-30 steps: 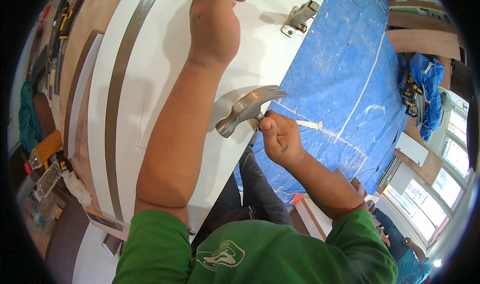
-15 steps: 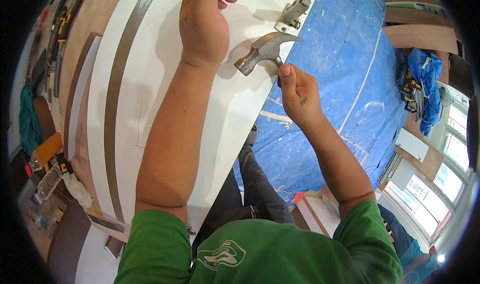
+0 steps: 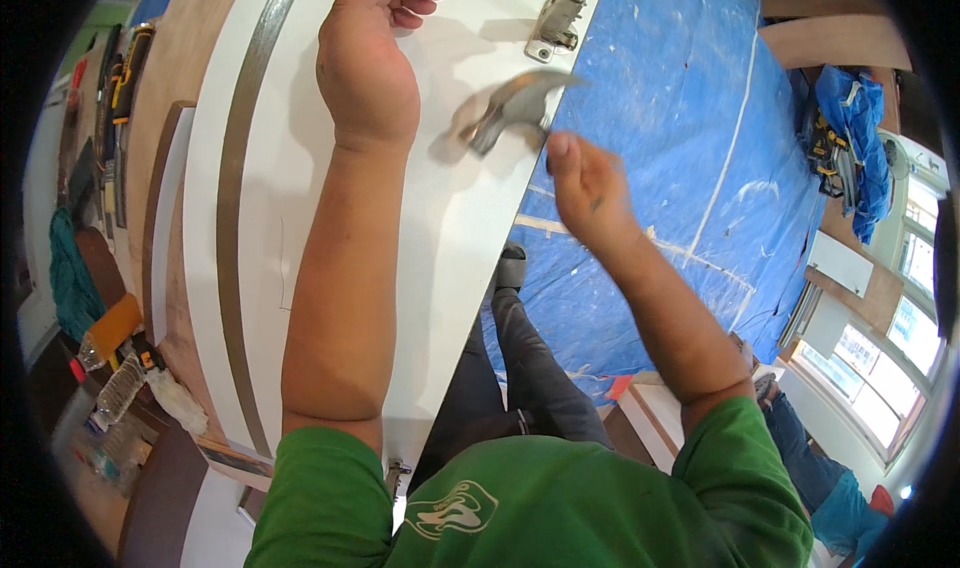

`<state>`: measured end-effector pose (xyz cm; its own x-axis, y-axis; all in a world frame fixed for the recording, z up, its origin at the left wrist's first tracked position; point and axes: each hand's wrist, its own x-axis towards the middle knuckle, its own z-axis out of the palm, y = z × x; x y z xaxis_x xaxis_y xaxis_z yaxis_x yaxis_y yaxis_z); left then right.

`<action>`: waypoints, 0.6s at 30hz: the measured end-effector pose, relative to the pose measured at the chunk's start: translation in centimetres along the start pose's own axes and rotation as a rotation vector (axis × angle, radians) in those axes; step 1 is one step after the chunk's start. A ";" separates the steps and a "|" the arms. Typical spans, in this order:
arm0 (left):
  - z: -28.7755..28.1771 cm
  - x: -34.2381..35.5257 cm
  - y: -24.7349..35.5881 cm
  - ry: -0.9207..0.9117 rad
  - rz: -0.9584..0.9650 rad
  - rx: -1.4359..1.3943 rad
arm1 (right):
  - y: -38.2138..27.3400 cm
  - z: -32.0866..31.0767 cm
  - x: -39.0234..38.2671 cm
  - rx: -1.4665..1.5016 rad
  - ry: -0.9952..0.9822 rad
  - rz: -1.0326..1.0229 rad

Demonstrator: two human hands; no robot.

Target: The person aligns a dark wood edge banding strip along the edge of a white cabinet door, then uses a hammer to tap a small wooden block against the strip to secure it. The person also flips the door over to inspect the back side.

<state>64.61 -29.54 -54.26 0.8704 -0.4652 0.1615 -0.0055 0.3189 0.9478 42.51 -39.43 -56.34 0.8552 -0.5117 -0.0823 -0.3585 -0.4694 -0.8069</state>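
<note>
My right hand (image 3: pixel 590 183) is closed round the handle of a claw hammer (image 3: pixel 515 108), its steel head blurred over the right side of a long white panel (image 3: pixel 445 258). My left hand (image 3: pixel 375 63) is above the panel at the top edge of the view, its visible fingers loosely bent and apart, with nothing seen between them. Its thumb tip is cut off by the frame. A metal cabinet hinge (image 3: pixel 557 26) sits on the panel's far right corner, beyond the hammer. A second hinge (image 3: pixel 397 476) shows at the near end, beside my left sleeve.
A dark strip (image 3: pixel 236 158) runs along the panel's left side. Hand tools (image 3: pixel 125 78) and bottles (image 3: pixel 110 333) lie farther left. Blue sheeting (image 3: pixel 660 128) covers the floor on the right. A person in blue trousers (image 3: pixel 800 438) is at the lower right.
My left hand has shifted left and slightly up in view. The hammer and my right hand have moved slightly left, and the hammer head is now blurred. The whole view has shifted a little.
</note>
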 end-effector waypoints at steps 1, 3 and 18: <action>0.0 0.0 0.0 -0.004 0.009 0.015 | 0.3 -0.5 1.2 0.004 -0.010 0.029; 0.2 0.1 -0.1 -0.014 0.024 0.039 | 0.2 -1.0 1.6 0.015 -0.010 0.065; 0.5 0.5 0.3 0.161 -0.020 -0.007 | -2.1 0.1 -8.2 0.304 -0.297 0.031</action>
<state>64.82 -30.13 -53.78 0.9379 -0.3334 0.0964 0.0152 0.3170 0.9483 36.31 -34.21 -54.04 0.9324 -0.2717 -0.2383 -0.2971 -0.2010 -0.9334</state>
